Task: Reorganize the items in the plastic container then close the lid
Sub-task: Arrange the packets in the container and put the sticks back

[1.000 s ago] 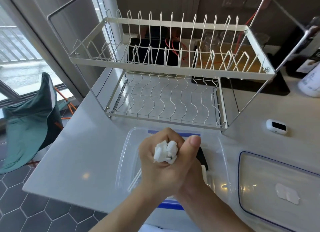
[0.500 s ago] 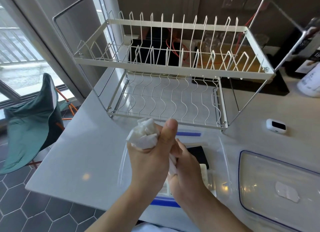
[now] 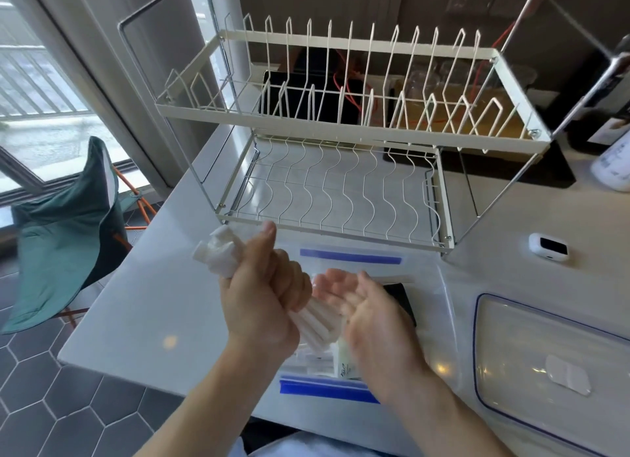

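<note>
My left hand (image 3: 264, 296) is shut around a bundle of white plastic pieces (image 3: 221, 253), which sticks out above and below the fist, over the left part of the container. My right hand (image 3: 368, 315) is open, palm up, just right of the bundle's lower end (image 3: 315, 323). The clear plastic container (image 3: 439, 323) with blue latches (image 3: 351, 256) lies on the counter under both hands. A black item (image 3: 400, 294) and a white packet (image 3: 346, 363) lie inside it. The clear lid (image 3: 531, 354) with a blue rim lies flat to the right.
A two-tier white wire dish rack (image 3: 341, 184) stands just behind the container. A small white device (image 3: 549, 247) lies at the right, a white bottle (image 3: 610, 165) farther back. The counter's left edge (image 3: 112, 279) drops to a tiled floor with a green folding chair (image 3: 64, 231).
My left hand has carried the white bundle up and to the left. My right hand has come off the bundle and opened beside it.
</note>
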